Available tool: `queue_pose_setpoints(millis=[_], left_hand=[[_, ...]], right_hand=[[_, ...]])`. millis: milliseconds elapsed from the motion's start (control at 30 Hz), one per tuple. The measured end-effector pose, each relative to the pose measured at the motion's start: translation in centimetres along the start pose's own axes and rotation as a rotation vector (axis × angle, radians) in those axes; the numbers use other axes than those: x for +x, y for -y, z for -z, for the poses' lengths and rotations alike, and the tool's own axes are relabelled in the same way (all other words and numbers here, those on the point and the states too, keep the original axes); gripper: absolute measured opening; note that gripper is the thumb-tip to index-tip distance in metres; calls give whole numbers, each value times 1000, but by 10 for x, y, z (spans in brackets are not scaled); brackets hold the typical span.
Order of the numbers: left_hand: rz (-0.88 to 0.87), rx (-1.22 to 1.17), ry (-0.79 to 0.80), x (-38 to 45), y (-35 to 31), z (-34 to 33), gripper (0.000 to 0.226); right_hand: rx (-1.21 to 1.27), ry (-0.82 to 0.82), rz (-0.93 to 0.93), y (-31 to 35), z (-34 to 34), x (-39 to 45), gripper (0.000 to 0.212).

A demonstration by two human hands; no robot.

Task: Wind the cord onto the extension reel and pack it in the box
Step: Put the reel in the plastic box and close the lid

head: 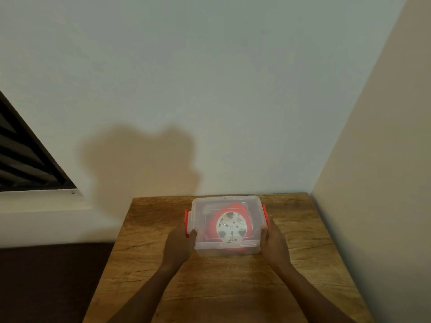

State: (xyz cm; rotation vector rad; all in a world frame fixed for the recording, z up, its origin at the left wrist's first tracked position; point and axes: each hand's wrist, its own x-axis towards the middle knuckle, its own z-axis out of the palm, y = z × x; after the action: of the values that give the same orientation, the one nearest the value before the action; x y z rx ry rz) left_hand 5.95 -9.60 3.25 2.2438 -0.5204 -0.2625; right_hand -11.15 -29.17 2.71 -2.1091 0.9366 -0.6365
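table: wood, holding everything
box: lid on, we've got it mid-table
reel: inside, cord wound (we think)
left hand: gripping box's left end by the clip
right hand: clasping right end
next: press clips shut

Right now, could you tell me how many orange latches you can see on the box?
2: left latch by the left hand; right latch above the right hand.
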Motion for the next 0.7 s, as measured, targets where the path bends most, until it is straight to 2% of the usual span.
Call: queue_pose_setpoints(millis=[333,567,700], left_hand=[[-27,174,-51,-8,-6,-5,28],[-2,113,-62,-14,-3,-11,30],[8,27,14,-12,-2,-11,39]], right_hand=[[22,-9,3,1,1,-1,38],[50,19,15,2,4,-3,39],[152,49,-32,0,6,-3,39]])
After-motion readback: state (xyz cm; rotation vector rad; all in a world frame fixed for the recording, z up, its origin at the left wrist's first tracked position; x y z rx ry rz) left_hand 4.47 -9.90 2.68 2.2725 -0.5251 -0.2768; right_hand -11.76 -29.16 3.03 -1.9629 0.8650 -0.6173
